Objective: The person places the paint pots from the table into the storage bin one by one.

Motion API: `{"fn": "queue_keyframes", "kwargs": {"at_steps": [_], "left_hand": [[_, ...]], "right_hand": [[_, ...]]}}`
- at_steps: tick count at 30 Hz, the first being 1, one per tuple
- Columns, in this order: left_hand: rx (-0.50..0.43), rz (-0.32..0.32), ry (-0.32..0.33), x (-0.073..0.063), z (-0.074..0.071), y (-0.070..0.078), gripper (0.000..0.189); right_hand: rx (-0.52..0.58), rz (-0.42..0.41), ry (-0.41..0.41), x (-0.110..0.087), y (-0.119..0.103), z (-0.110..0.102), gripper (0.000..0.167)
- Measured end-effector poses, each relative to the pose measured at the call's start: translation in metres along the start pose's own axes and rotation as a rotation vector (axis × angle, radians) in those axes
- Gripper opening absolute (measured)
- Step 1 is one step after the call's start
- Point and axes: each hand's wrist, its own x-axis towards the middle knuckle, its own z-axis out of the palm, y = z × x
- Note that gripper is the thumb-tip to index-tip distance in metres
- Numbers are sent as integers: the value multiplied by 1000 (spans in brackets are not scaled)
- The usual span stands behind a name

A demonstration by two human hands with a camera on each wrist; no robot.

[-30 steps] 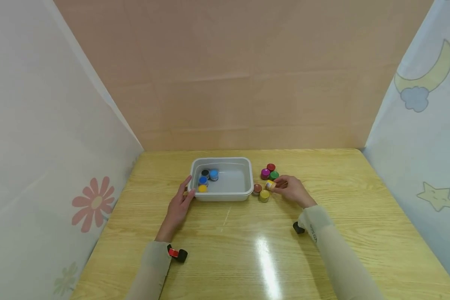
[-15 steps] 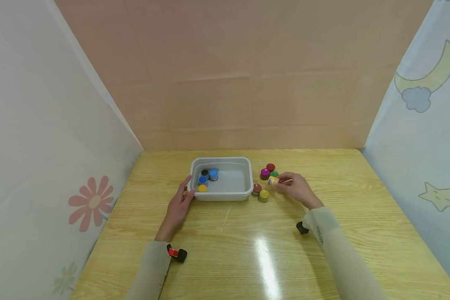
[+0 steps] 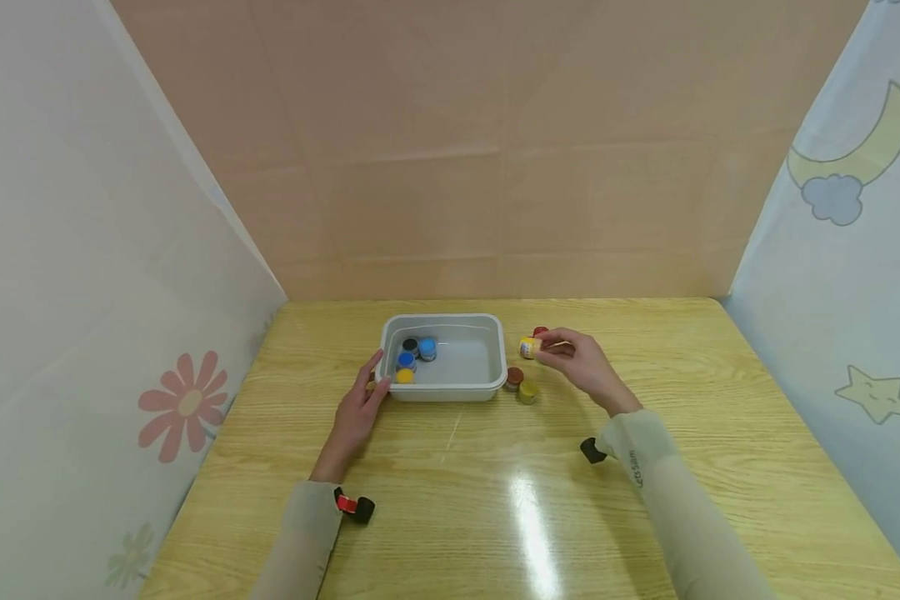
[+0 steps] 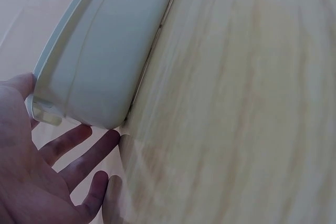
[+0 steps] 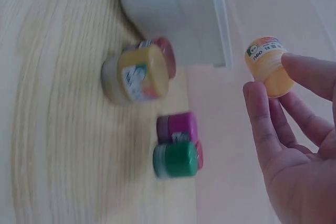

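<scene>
My left hand rests against the left end of a pale grey plastic tub, thumb at the rim and fingers fairly straight along the wall. In the tub's left part stand a black-lidded jar, two blue-lidded jars and an orange-lidded jar. Raised beside the tub, a small yellow-orange paint jar is pinched between thumb and fingers of my right hand. In the right wrist view, a green jar, a purple jar and a mostly hidden red one stand together below it.
Close to the tub's right front corner stand a brown-lidded jar and a dull yellow jar. Everything sits on a wood-grain table. A tan backdrop rises behind, with patterned white panels at both sides.
My right hand has first drawn slightly right, then gone up and left with the yellow-orange jar, now covering the purple and green jars in the head view. My left hand has stayed at the tub.
</scene>
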Motion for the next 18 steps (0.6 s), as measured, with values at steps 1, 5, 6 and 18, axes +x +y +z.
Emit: {"fn": "queue_keyframes", "kwargs": {"at_steps": [1, 5, 6, 18], "left_hand": [[0, -1, 0, 0, 0, 0, 59], [1, -2, 1, -1, 0, 2, 58], [1, -4, 1, -1, 1, 3, 58], [3, -20, -5, -4, 1, 10, 58]], "right_hand": [[7, -9, -4, 0, -3, 1, 42], [14, -37, -19, 4, -12, 8, 41], [16, -41, -23, 5, -14, 10, 40], [23, -77, -69, 20, -33, 34, 38]]}}
